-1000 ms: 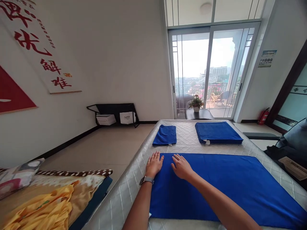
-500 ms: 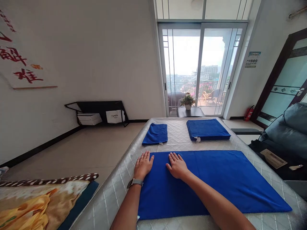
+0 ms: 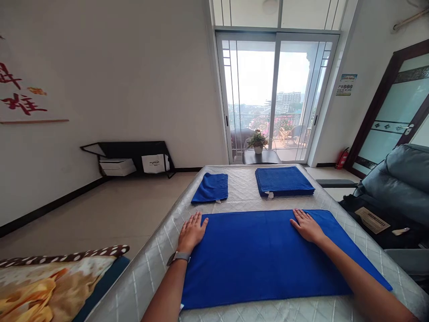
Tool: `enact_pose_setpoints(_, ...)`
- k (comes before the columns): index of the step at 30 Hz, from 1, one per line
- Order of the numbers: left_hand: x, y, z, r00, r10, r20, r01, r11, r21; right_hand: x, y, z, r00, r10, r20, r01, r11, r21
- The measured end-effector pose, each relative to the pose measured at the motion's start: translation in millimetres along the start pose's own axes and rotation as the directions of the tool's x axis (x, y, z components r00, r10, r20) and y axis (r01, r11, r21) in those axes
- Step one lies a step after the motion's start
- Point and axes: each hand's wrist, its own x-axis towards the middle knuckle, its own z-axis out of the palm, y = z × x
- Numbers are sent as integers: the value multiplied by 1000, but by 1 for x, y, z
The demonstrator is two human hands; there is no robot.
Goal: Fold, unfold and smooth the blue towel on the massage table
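We have the cloth point(image 3: 254, 255) spread smooth on the mattress point(image 3: 157, 264), not folded small like the stack point(image 3: 284, 179), our left hand point(image 3: 192, 232) at its far-left corner, right hand point(image 3: 307, 227) at its far edge, both flat, gripping nothing.

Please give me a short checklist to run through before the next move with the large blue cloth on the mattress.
1. Large blue cloth opened out on the quilted mattress: ok, it lies broadly flat.
2. Left hand at the cloth's far left corner: ok, palm down, fingers extended.
3. Right hand at the far edge, well apart from the left: ok.
4. Folded blue stack apart from the large cloth: ok, mattress shows between them.
5. Small blue cloth squared up: not ok, its left side is skewed.
6. Underside of the large cloth free of folds: cannot tell, it is hidden.
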Motion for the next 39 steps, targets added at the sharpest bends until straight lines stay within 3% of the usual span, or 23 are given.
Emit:
enact_pose_setpoints(4,2,-3,3,1000,14,-11,-13,1000,11,-7,77,2,986,160,-46,-162,986,-45)
enact_pose_setpoints(8,3,-4,4,1000,16,0,-16,1000,13,-8,115,8,960,266,-89,-270,962,-37)
enact_pose_setpoints(17,-1,1,-3,1000,7,9,-7,1000,21,-4,118,17,960,257,-112,-261,965,-28)
enact_pose_setpoints(23,-3,2,-3,1000,14,-7,-14,1000,23,-5,98,-2,950,247,-188,-280,944,-176)
enact_pose_setpoints(25,-3,1,-3,1000,8,3,-8,1000,14,-4,72,-12,951,196,-240,-254,937,-240)
enact_pose_setpoints(27,-2,-1,-3,1000,6,7,-6,1000,11,-3,30,-19,958,123,-257,-189,949,-252)
enact_pose_setpoints(31,-3,-4,-5,1000,-8,-4,8,1000,16,-4,-96,-20,979,-101,-178,84,991,-100)
enact_pose_setpoints(34,-5,-3,-9,998,-10,-56,11,1000,25,-4,-197,-15,938,-325,-123,337,937,93)
enact_pose_setpoints(37,-5,0,-11,988,46,-150,-40,998,43,0,-275,-8,893,-439,-102,450,867,212)
enact_pose_setpoints(39,-4,2,-9,979,86,-183,-81,996,32,4,-309,-2,883,-462,-79,467,847,253)
